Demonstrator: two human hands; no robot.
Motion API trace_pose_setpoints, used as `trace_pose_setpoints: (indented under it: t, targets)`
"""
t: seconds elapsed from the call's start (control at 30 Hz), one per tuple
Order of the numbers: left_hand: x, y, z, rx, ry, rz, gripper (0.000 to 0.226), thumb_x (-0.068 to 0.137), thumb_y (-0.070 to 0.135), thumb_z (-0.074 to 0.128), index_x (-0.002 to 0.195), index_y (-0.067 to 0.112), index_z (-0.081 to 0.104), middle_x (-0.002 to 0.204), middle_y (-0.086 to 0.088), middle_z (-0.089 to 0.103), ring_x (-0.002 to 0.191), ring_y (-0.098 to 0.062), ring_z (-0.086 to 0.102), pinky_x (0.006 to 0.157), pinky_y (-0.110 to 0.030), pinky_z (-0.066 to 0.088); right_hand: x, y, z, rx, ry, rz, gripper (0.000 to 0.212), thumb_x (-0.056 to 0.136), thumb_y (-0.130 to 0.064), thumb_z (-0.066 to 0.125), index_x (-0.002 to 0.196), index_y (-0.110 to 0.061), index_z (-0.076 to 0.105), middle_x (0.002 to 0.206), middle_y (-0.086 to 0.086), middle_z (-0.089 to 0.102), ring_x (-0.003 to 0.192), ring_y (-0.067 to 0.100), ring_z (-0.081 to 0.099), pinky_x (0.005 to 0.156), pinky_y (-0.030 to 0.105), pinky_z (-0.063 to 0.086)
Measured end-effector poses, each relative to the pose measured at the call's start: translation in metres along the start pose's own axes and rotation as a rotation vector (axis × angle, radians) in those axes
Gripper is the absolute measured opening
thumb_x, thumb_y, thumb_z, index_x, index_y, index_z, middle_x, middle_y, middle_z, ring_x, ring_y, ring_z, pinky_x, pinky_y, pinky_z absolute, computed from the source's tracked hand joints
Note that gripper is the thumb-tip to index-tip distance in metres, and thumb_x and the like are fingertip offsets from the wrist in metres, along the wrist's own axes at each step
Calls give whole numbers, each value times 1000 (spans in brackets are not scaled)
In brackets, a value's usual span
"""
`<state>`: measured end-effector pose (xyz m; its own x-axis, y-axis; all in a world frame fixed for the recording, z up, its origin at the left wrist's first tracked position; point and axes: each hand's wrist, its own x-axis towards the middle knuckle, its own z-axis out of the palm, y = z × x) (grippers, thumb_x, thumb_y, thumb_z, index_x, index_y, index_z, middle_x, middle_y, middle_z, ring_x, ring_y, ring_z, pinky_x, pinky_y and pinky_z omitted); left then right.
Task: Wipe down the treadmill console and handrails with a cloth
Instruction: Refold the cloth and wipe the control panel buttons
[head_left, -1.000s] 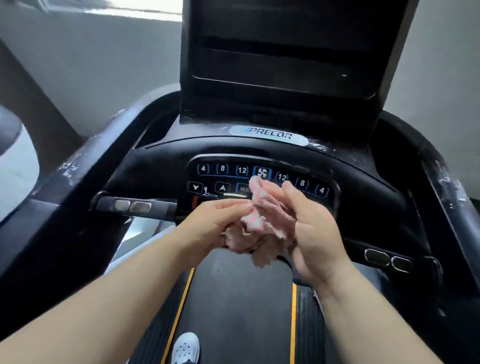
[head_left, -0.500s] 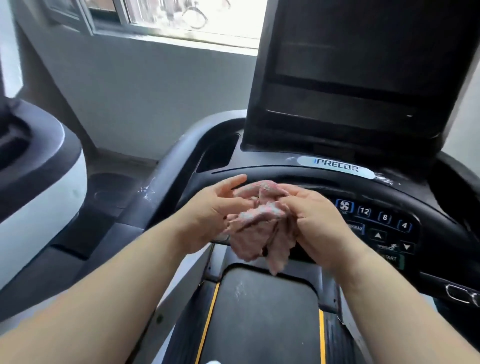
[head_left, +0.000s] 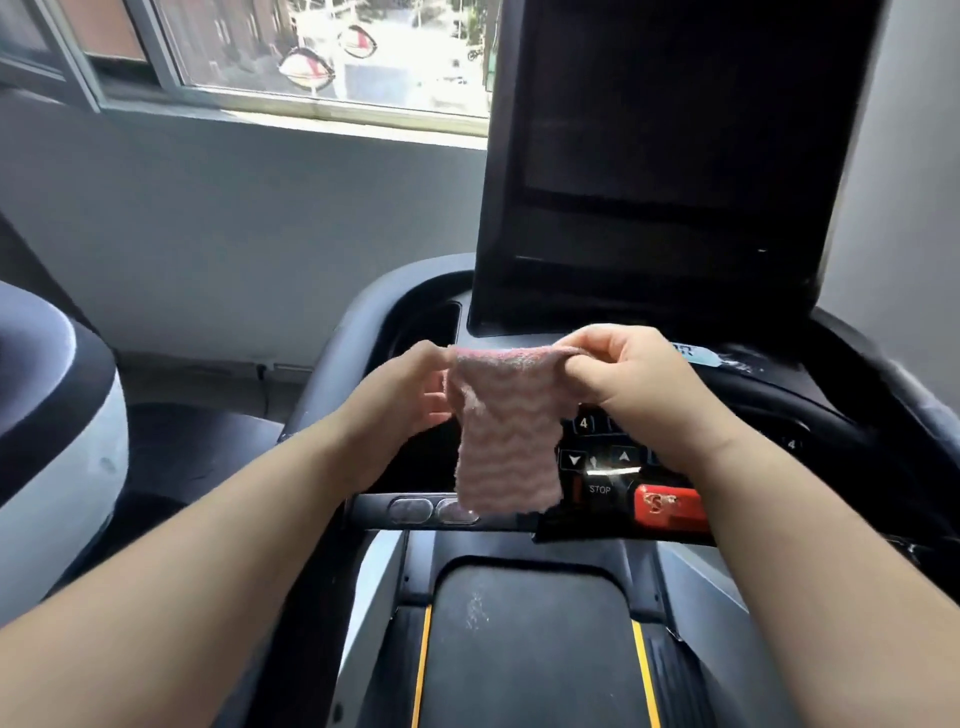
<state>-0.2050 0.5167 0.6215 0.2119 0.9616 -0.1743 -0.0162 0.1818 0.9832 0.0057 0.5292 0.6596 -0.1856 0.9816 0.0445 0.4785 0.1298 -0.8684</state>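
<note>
Two top corners of the cloth (head_left: 504, 436) were pinched in front of the console's (head_left: 600, 491) left edge.
Left hand (head_left: 415, 400) and right hand (head_left: 639, 384) gripped them level, fingers (head_left: 597, 342) curled; its long side hung straight down.

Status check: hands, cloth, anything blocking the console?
Left hand and right hand pinch the top corners. Cloth hangs spread open in front of console, not wiping. Nothing in the way.

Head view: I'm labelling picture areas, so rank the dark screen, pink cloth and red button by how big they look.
1. screen, clearly the largest.
2. cloth, though it hangs nearer the camera, which enlarges it.
3. red button, the smallest.
</note>
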Motion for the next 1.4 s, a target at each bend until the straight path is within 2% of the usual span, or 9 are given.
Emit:
trace_pose_setpoints:
  t: [0.17,0.33,0.6,0.77,0.9,1.0,1.07,1.23,1.4]
  targets:
    - [-7,-11,13,28,-148,-54,54,64,65,60,102,29,72,111,6,72,107,-10,63,94,-34,44,-3,-7,2,283,-14,61,16,93,-10,58,90,-13,73,82,5,74,74,14,67,72,34,55]
    - [-6,-19,18,6,-103,40,17,86,9,66,101,15,70,103,-3,73,93,-12,67,84,-26,50,-4,1,-2,298,127,154,14,95,-19,59,90,-15,72,82,3,74,72,13,68,66,28,54]
    - [-3,-17,17,-167,-18,-137,24,94,-1,49,96,16,66,81,-5,71,61,-14,67,47,-31,56,-12,36,-2,539,20,407,23,81,2,67,100,-11,67,92,7,71,77,16,66,72,31,55]
    - [3,-35,-17,695,376,90,10,81,28,58,83,27,68,66,9,68,64,-14,62,58,-28,42,-14,66,12,333,285,400,19,83,-2,65,90,-19,64,89,4,68,76,14,62,64,24,49]
    - [-7,-80,-3,1246,183,239,17,83,33,57,94,31,70,91,5,68,88,-26,63,67,-30,43,-16,91,25,110,487,294,21,80,-6,58,84,-26,63,87,-4,69,82,16,63,72,26,50]
    - [-9,-126,13,1274,-105,277,35,80,47,47,77,23,71,116,14,64,104,-15,60,76,-28,43,-19,101,34,-82,509,216,24,80,-5,55,93,-24,63,95,-5,66,90,13,60,75,16,43]
    - [3,-140,10,1164,-39,260,26,83,45,55,77,24,69,125,16,61,110,-14,58,83,-30,44,-18,108,38,-240,534,124,28,79,-4,54,99,-20,65,103,-4,63,100,18,56,84,21,42]
    - [40,-152,29,1223,-122,289,71,84,61,39,143,20,41,143,-1,45,124,-25,47,102,-38,40,-7,128,57,-427,479,-30,42,80,-3,45,117,-10,64,135,9,55,131,27,43,111,28,27]
    - [39,-166,19,1487,-125,423,61,89,61,17,129,26,48,108,4,61,93,-25,58,77,-39,44,-3,147,71,-550,345,-57,52,88,-13,39,139,-17,47,155,3,31,146,21,19,120,37,9]
